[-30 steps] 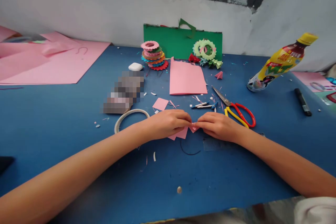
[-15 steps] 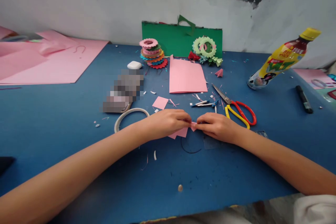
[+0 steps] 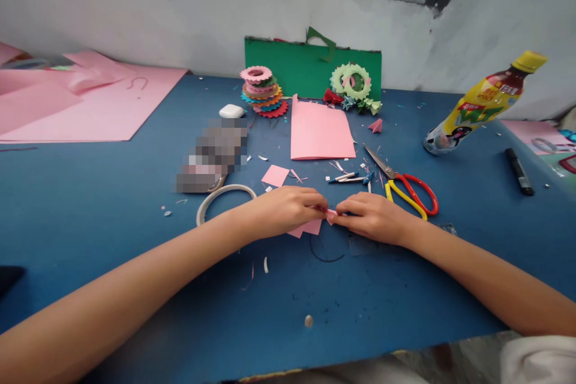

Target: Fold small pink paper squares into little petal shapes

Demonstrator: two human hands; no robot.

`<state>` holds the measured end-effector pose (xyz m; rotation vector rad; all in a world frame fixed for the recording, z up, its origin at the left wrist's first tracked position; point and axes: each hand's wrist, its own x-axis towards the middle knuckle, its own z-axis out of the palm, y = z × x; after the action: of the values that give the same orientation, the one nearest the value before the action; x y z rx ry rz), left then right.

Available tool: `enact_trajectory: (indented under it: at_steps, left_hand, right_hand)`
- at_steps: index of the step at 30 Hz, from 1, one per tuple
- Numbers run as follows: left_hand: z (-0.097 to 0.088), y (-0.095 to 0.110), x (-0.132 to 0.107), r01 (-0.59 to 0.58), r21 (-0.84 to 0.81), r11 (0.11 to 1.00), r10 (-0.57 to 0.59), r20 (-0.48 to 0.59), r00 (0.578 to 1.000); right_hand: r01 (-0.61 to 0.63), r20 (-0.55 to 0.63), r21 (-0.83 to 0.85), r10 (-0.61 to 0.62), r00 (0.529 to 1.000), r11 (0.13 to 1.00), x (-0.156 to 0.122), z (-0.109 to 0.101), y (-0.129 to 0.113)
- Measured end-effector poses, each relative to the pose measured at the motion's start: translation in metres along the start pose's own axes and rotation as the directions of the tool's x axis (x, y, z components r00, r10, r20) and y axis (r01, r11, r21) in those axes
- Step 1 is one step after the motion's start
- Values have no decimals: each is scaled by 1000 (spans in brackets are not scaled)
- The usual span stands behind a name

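Observation:
Between my two hands is a small folded piece of pink paper, pinched from both sides. My left hand is closed on its left edge, and my right hand grips its right edge. Pink paper squares lie on the table partly under my left hand. Another pink square rests just beyond it. Scissors with one red and one yellow handle lie beside my right hand. A compass-like drawing tool lies behind the hands among paper scraps.
A roll of tape lies by my left forearm, near a blurred-out phone. Behind are a folded pink sheet, stacked paper rings and a green board. At right stand a yellow bottle and a black marker.
My right fingers have shifted slightly on the folded pink paper, which is tilted a little differently. Both hands stay in the same place, and nothing else has moved.

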<state>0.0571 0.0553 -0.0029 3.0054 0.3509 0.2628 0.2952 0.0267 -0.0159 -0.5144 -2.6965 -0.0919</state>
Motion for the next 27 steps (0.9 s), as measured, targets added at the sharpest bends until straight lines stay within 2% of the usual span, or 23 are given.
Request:
enact_trajectory:
  at_steps: [5,12,15,18,23,25,27]
  left_hand:
    - [0,1,0,-7,11,1000,7,2,1000]
    - [-5,9,5,-47,119,992,40,60,997]
    - [-6,18,7,-23,161,987,10,84,996]
    - [-5,33,9,-8,278,961,-29,127,992]
    - [5,62,9,29,538,843,-101,103,990]
    - [8,66,9,57,553,831,-129,93,987]
    - [9,64,9,70,503,861,-136,95,986]
  right_hand:
    - [9,1,-12,-9,1000,1000,1,0,0]
    - [37,31,17,-38,999,999,-1,-3,1]
    - [33,56,48,-35,998,998,-4,-3,-1]
    - [2,75,23,-3,997,1000,-6,-3,-5]
    - [7,55,-99,-1,998,995,-4,-3,-14]
    - [15,58,-128,-7,998,992,-4,-3,-17]
    - [7,61,-136,2,998,991,-2,-4,-20]
